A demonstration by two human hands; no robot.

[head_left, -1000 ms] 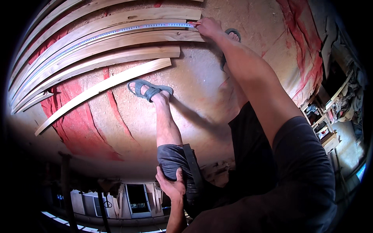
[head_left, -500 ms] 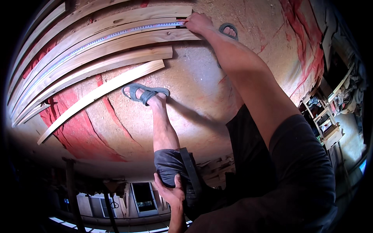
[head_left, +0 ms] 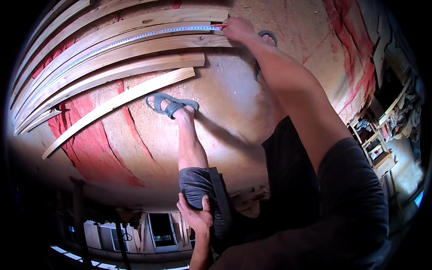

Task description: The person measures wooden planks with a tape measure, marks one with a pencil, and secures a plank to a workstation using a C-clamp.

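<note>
At the top, my right hand [head_left: 239, 29] is closed at the right end of an extended tape measure [head_left: 135, 38], whose white blade runs left along the planks. A thin red stick-like piece [head_left: 219, 25] pokes out from its fingers just above the blade; its kind is too small to tell. The tape lies over a pale wooden plank [head_left: 198, 25] between two longer-ended ones, the lower plank [head_left: 175, 42] reaching below my wrist. Lower down, my left hand [head_left: 198, 217] rests on my bent left knee, thumb and fingers apart, holding nothing.
A loose wooden strip [head_left: 121, 101] lies slanted near my sandalled left foot [head_left: 170, 105]. Torn red sheeting [head_left: 92, 139] covers parts of the dusty floor. My right foot [head_left: 268, 39] stands beside my right forearm. A wooden frame [head_left: 375, 144] and clutter stand at right.
My right hand has shifted slightly right, with the tape's end beside it. The view has tilted a little. My left hand stays on the knee.
</note>
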